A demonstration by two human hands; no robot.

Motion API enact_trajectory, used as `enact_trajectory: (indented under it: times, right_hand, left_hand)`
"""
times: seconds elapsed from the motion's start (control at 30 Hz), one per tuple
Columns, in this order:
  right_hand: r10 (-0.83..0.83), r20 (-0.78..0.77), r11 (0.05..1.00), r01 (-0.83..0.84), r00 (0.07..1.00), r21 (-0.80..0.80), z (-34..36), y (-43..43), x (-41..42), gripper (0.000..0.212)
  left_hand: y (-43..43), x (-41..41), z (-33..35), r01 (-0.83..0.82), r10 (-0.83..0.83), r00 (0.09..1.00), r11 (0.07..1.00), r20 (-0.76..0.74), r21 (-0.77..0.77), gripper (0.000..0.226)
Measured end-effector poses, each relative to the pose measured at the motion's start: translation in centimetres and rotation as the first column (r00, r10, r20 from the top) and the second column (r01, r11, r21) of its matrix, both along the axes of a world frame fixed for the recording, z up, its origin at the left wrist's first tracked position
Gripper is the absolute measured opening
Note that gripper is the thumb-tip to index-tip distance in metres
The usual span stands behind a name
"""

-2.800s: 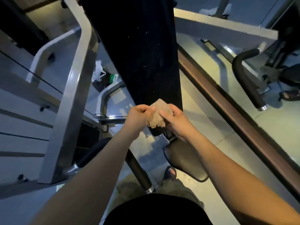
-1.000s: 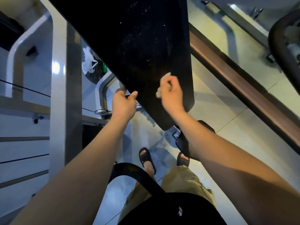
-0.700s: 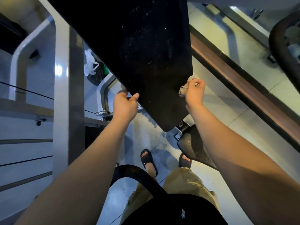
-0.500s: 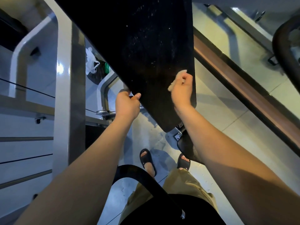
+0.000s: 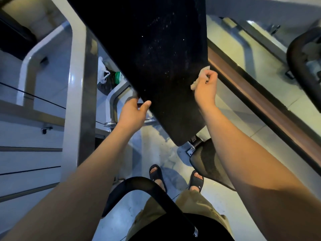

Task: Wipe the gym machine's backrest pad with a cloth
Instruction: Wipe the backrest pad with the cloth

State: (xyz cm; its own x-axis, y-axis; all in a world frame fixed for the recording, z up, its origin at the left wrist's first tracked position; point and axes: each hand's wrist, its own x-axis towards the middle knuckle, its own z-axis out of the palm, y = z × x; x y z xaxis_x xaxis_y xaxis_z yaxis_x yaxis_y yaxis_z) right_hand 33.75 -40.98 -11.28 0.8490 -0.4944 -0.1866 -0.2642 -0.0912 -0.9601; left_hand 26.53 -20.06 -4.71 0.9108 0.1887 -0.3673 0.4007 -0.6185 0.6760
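The black backrest pad (image 5: 161, 63) slopes down through the middle of the head view, flecked with pale dust. My right hand (image 5: 205, 89) grips a bunched tan cloth (image 5: 201, 75) against the pad's right edge. My left hand (image 5: 132, 113) holds the pad's left edge, thumb on the front face and fingers curled behind it. Most of the cloth is hidden inside my fist.
A grey steel frame post (image 5: 78, 94) stands to the left. The black seat pad (image 5: 208, 164) sits below the backrest, and a curved black handle (image 5: 156, 193) crosses in front of my legs. A brown rail (image 5: 260, 101) runs along the right. A white plastic bag (image 5: 102, 72) lies behind.
My right hand has slid the cloth back and forth across the lower pad and now sits at its right edge. My left hand has kept its hold on the left edge.
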Motion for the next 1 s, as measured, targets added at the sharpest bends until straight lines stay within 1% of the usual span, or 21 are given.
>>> enact_trajectory:
  times: [0.07, 0.1, 0.13, 0.2, 0.23, 0.27, 0.3, 0.37, 0.43, 0.5, 0.53, 0.6, 0.67, 0.7, 0.77, 0.8, 0.87, 0.9, 0.93, 0.97, 1.0]
  right_hand:
    - [0.044, 0.075, 0.993, -0.036, 0.996, -0.109, 1.0, 2.0, -0.2, 0.019]
    - [0.116, 0.117, 0.980, -0.094, 0.986, -0.176, 1.2, 3.2, -1.0, 0.017]
    - [0.227, 0.159, 0.959, -0.192, 0.961, -0.210, 1.2, 4.3, -2.2, 0.014]
    - [0.466, 0.179, 0.870, -0.412, 0.866, -0.270, 0.6, 5.3, -4.5, 0.013]
    - [0.528, 0.174, 0.835, -0.470, 0.831, -0.284, 0.5, 5.1, -5.2, 0.012]
    - [0.539, 0.173, 0.830, -0.483, 0.825, -0.279, 0.7, 4.7, -5.3, 0.011]
    - [0.502, 0.182, 0.854, -0.452, 0.845, -0.257, 1.0, 4.1, -5.0, 0.010]
    - [0.326, 0.179, 0.938, -0.295, 0.928, -0.181, 1.6, 2.2, -3.4, 0.002]
    - [0.142, 0.158, 0.973, -0.108, 0.977, -0.205, 2.2, -0.3, -0.9, 0.013]
    - [0.042, 0.137, 0.981, -0.015, 0.990, -0.195, 2.9, -1.8, 1.5, 0.022]
    - [0.035, 0.103, 0.975, -0.012, 0.994, -0.222, 3.2, -1.9, 2.5, 0.021]
    - [0.017, 0.061, 0.976, -0.003, 0.998, -0.217, 3.4, -1.4, 3.3, 0.007]
    - [0.009, 0.059, 0.980, 0.003, 0.998, -0.199, 3.0, -0.4, 2.9, 0.014]
    - [0.021, 0.075, 0.977, -0.004, 0.997, -0.211, 2.6, 0.2, 2.5, 0.018]
    - [0.114, 0.124, 0.964, -0.080, 0.986, -0.252, 1.5, 1.7, 1.1, 0.024]
    - [0.198, 0.135, 0.957, -0.162, 0.971, -0.242, 2.0, 2.6, -0.4, 0.026]
    - [0.385, 0.136, 0.904, -0.343, 0.913, -0.257, 2.2, 3.5, -2.9, 0.019]
    - [0.439, 0.140, 0.871, -0.382, 0.887, -0.308, 1.9, 3.1, -3.4, 0.015]
    - [0.438, 0.143, 0.854, -0.362, 0.887, -0.373, 1.8, 2.4, -3.3, 0.015]
    - [0.381, 0.153, 0.855, -0.284, 0.912, -0.435, 1.7, 1.3, -2.5, 0.016]
    - [0.280, 0.165, 0.885, -0.188, 0.946, -0.426, 1.9, 0.2, -1.3, 0.017]
  left_hand:
    - [-0.2, 0.3, 0.0, -0.011, 0.011, 1.000, 1.000, -0.028, 0.011, 0.048]
    - [-0.3, 0.5, -0.1, -0.022, 0.022, 0.999, 1.000, -0.039, 0.019, 0.046]
    - [-0.3, 0.7, -0.3, -0.038, 0.039, 0.998, 0.999, -0.044, 0.025, 0.043]
    - [-0.4, 1.0, -0.6, -0.065, 0.067, 0.996, 0.997, -0.064, 0.034, 0.044]
    - [-0.3, 1.1, -0.5, -0.060, 0.063, 0.995, 0.997, -0.072, 0.040, 0.046]
    - [-0.2, 1.2, -0.3, -0.049, 0.052, 0.996, 0.998, -0.076, 0.045, 0.049]
    - [0.0, 1.2, 0.1, -0.031, 0.035, 0.996, 0.998, -0.082, 0.048, 0.053]
    - [0.5, 1.2, 1.0, -0.005, 0.009, 0.998, 0.998, -0.062, 0.064, 0.054]
    - [0.9, 1.2, 1.6, 0.004, -0.004, 1.000, 0.998, -0.012, 0.070, 0.050]
    - [1.1, 1.5, 1.9, 0.011, -0.012, 1.000, 0.999, 0.015, 0.036, 0.049]
    - [1.1, 1.7, 1.9, 0.003, -0.003, 1.000, 1.000, 0.013, 0.023, 0.048]
    - [1.0, 2.3, 1.8, -0.023, 0.023, 1.000, 0.999, -0.005, 0.033, 0.037]
    - [0.8, 2.9, 1.5, -0.058, 0.058, 0.998, 0.998, -0.010, 0.034, 0.030]
    - [0.7, 3.1, 1.4, -0.078, 0.078, 0.997, 0.997, -0.011, 0.025, 0.035]
    - [0.5, 3.2, 1.4, -0.108, 0.108, 0.994, 0.994, -0.008, 0.013, 0.045]
    - [0.4, 3.3, 1.3, -0.116, 0.116, 0.993, 0.993, -0.003, 0.011, 0.046]
    - [0.4, 3.3, 1.4, -0.123, 0.123, 0.992, 0.992, -0.001, 0.004, 0.048]
    - [0.4, 3.3, 1.5, -0.118, 0.118, 0.993, 0.993, -0.002, -0.002, 0.048]
    - [0.5, 3.2, 1.6, -0.114, 0.114, 0.993, 0.993, -0.004, -0.007, 0.047]
    - [0.6, 3.2, 1.7, -0.113, 0.113, 0.994, 0.994, -0.009, -0.010, 0.047]
    - [0.6, 3.2, 1.7, -0.115, 0.114, 0.993, 0.993, -0.010, -0.011, 0.047]
